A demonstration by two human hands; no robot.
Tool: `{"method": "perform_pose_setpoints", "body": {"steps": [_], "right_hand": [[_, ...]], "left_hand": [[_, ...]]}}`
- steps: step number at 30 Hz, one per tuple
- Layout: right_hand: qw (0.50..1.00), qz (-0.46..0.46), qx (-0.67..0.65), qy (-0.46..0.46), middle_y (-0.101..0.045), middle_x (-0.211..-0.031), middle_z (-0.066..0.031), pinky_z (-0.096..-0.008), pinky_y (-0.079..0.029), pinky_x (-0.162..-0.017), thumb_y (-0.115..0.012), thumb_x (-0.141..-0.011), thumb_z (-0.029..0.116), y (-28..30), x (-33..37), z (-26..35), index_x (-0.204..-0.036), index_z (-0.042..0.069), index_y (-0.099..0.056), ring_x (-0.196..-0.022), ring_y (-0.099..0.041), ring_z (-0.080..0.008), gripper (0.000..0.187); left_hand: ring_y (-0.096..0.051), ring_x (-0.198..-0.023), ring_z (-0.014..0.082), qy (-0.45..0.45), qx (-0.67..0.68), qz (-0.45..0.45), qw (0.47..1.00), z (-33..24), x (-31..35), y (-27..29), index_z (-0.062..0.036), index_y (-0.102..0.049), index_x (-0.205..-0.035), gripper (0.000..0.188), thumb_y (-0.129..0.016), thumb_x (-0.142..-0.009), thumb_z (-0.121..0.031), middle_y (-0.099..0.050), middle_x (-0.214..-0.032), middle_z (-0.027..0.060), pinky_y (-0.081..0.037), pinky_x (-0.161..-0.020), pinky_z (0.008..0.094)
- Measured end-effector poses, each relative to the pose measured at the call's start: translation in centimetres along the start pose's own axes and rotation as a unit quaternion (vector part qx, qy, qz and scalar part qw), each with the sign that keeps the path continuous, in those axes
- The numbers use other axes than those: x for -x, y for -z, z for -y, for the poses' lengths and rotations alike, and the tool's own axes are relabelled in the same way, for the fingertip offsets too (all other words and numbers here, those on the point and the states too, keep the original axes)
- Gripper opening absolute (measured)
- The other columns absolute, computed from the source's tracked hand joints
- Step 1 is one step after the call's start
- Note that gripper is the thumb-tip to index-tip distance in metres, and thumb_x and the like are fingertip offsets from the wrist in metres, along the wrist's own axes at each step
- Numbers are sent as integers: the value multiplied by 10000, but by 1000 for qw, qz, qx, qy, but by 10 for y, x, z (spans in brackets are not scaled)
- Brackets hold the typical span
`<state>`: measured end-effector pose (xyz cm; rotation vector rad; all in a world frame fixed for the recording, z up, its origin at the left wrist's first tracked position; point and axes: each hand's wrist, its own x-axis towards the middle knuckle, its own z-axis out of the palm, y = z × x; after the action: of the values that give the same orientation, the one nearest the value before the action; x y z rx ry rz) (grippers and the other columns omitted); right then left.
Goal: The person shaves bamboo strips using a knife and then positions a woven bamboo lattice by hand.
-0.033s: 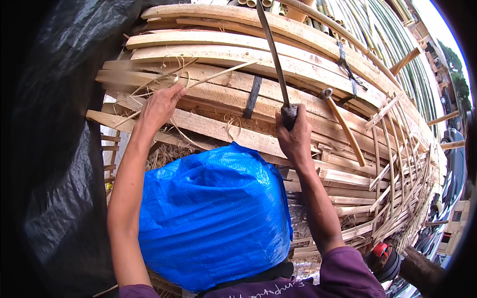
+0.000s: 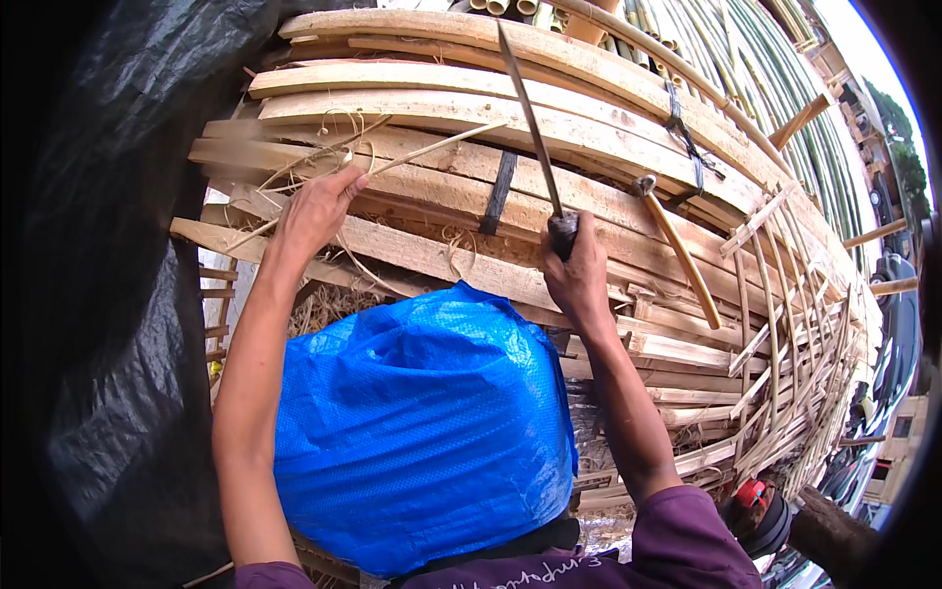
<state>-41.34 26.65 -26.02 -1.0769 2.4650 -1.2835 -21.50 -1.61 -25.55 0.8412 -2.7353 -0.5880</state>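
Observation:
A thin bamboo strip (image 2: 432,149) is pinched in my left hand (image 2: 316,208), its free end slanting up to the right over the timber. Curled shavings (image 2: 343,126) hang around those fingers. My right hand (image 2: 577,273) is wrapped round the dark handle of a long-bladed knife (image 2: 531,113). The blade points up and away, apart from the strip. To the right of the knife, a hammer (image 2: 677,250) with a wooden handle lies on the stacked planks (image 2: 392,231). A blue woven plastic sheet (image 2: 422,422) covers my lap, between my forearms.
Black plastic sheeting (image 2: 108,294) hangs along the left. Thin split strips (image 2: 785,314) lie in a loose pile at the right. Long bamboo poles (image 2: 775,108) fill the far right. A black strap (image 2: 498,191) binds some planks. A red-and-black object (image 2: 758,506) sits by my right sleeve.
My right hand has shifted slightly left and toward me, and the knife's tip has moved left and down. My left hand and the bamboo strip look the same.

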Motion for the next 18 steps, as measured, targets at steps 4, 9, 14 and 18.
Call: {"method": "perform_pose_setpoints", "body": {"steps": [4, 9, 14, 18], "right_hand": [[999, 6, 33, -3, -609, -747, -322, -544, -446, -617, -613, -873, 140, 0, -3, -5, -1037, 12, -423, -731, -596, -526, 282], [998, -29, -40, 37, -632, -740, -265, -473, -464, -559, -620, -866, 99, 19, -7, 47, -1016, 15, -435, -693, -640, -449, 252], [999, 0, 49, -20, -611, -756, -307, -520, -456, -599, -621, -818, 52, -11, 3, -3, -1019, 6, -418, -733, -593, -514, 289], [999, 12, 14, -31, -611, -761, -314, -513, -458, -604, -616, -821, 52, -6, -3, 12, -1019, 2, -432, -736, -599, -511, 275]], "left_hand": [[-606, -883, 463, 9, -27, 10, 1000, -4, -7, -1, -138, -570, -1071, 362, -403, -997, -450, -645, -879, 238, -480, -700, 543], [-606, -828, 453, -18, -41, -32, 998, 13, 3, -6, -139, -576, -1070, 320, -428, -996, -413, -629, -823, 236, -480, -682, 526], [-592, -795, 453, -44, -48, -51, 997, 9, -9, -7, -133, -588, -1059, 307, -449, -991, -397, -613, -784, 228, -471, -674, 525], [-598, -797, 445, -40, -46, -38, 997, 15, -14, -8, -126, -597, -1044, 298, -458, -990, -384, -618, -793, 220, -463, -663, 523]]}}
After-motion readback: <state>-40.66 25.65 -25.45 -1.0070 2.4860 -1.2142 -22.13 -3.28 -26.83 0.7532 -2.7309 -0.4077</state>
